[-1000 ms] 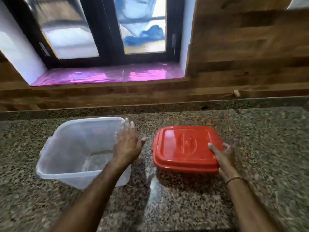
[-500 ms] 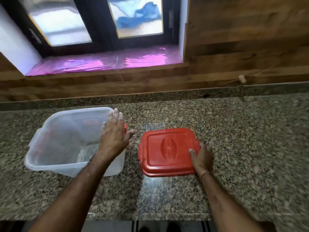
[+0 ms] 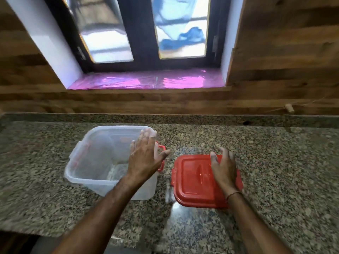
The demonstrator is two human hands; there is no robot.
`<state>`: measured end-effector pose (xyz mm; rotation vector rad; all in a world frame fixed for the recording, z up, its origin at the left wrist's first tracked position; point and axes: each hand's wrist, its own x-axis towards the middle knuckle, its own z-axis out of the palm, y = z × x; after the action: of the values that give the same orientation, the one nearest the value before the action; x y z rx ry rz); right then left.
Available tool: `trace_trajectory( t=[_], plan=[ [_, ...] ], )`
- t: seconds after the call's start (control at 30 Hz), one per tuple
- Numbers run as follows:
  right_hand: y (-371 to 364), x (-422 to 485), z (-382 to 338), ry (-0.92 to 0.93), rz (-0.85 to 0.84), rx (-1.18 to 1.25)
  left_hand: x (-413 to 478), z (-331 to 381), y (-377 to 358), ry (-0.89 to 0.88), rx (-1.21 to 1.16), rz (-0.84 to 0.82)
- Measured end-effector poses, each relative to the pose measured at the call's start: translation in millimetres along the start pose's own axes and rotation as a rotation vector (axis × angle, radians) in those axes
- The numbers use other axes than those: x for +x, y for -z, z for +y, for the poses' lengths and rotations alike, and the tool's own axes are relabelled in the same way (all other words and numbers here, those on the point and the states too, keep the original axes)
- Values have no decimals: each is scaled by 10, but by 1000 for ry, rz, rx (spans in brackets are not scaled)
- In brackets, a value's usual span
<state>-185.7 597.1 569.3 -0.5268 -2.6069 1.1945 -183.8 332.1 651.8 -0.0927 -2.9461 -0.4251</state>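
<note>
left hand (image 3: pixel 145 156) flat, fingers straight, over right rim of clear tub (image 3: pixel 95 158), right hand (image 3: pixel 224 167) spread flat on red lid (image 3: pixel 194 182), gripping nothing, granite counter (image 3: pixel 284 162)

A dark-framed window (image 3: pixel 145 33) with two frosted panes lets in pale daylight. Something blue (image 3: pixel 183 39) shows blurred behind its right pane. Just below the window lies a sill (image 3: pixel 146 82) covered in glossy pink film, and white reveals (image 3: pixel 45 43) flank the window on both sides. A wall (image 3: pixel 284 52) of brown wood planks surrounds the window. Below the window runs a low granite upstand (image 3: pixel 183 119), then the speckled granite table (image 3: pixel 275 162), which shines where the window's light falls. Far right of the window, a small peg (image 3: pixel 289 108) sticks out of the planks.
</note>
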Motion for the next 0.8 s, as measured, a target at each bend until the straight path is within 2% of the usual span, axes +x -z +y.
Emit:
trace_trajectory(
  t=[0.17, 0.33, 0.6, 0.8],
  plan=[
    [-191, -70, -1143, 254, -43, 94, -108, -657, 502, 51, 46, 89],
    [-609, -548, -2395, 479, -98, 175, -406, -1721, 1137, 144, 108, 143],
    [-1487, -1478, -3978, 775, -254, -30, -940, -3443, 2283, 311, 102, 187],
    [-2117, -1804, -5107, 915, -321, -103, -971, -4435, 3119, 378, 116, 240]
  ],
)
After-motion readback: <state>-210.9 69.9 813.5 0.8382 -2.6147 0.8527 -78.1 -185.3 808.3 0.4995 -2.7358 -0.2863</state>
